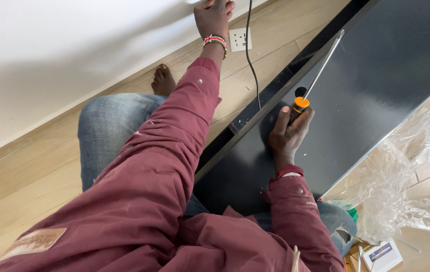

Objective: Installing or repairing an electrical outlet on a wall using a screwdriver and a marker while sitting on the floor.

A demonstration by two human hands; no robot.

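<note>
Here the left hand (214, 16) lies flat and open against the white wall (49, 60), above a wall socket (240, 39). Rightward, the right hand (288, 133) rests on the black panel (376, 75) near its left edge, fingers closed around a long screwdriver (309, 88).

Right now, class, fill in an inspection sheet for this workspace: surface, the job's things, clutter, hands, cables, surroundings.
Surface: pale wood floor, with a long black panel lying across it.
Job's things: screwdriver with an orange and black handle and a long metal shaft, over the panel.
Clutter: crumpled clear plastic wrap and a small white box at lower right.
Hands: right hand grips the screwdriver handle; left hand presses against the white wall, a beaded bracelet on its wrist.
Cables: one black cable runs down past the white wall socket towards the panel.
Surroundings: nothing seen beyond the wall and floor.
</note>
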